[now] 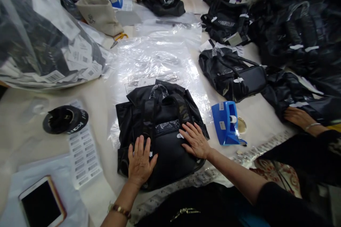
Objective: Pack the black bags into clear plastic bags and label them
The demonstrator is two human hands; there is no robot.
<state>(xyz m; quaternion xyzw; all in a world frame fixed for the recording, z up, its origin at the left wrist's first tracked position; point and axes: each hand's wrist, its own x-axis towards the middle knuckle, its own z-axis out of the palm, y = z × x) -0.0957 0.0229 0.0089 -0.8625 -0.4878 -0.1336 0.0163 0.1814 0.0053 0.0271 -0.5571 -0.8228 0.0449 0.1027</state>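
Head cam looks down on a black bag [160,127] lying flat near the middle of the table, partly on a clear plastic sheet [160,56]. Left hand [140,161] lies flat on the bag's lower left, fingers spread, gripping nothing. Right hand [195,140] does the same on the bag's right side, palm down and open. A bit of white under the right fingers is too covered to make out.

Hidden stuff: the bag's near edge is lost behind the person's dark clothes at 6 o'clock, and the phone [42,204] at 8 o'clock is cut by the frame edge. Barcode print on the label sheet [84,154] is too small to read. Co-workers at 12 o'clock show only as hands on another dark bag [163,1]; one more hand [299,117] rests at 3 o'clock.

Surface is a pale table [21,142], crowded: blue tape dispenser [226,122] just right of the bag, black tape roll [65,118] at 9, more black bags [231,74] at 2.
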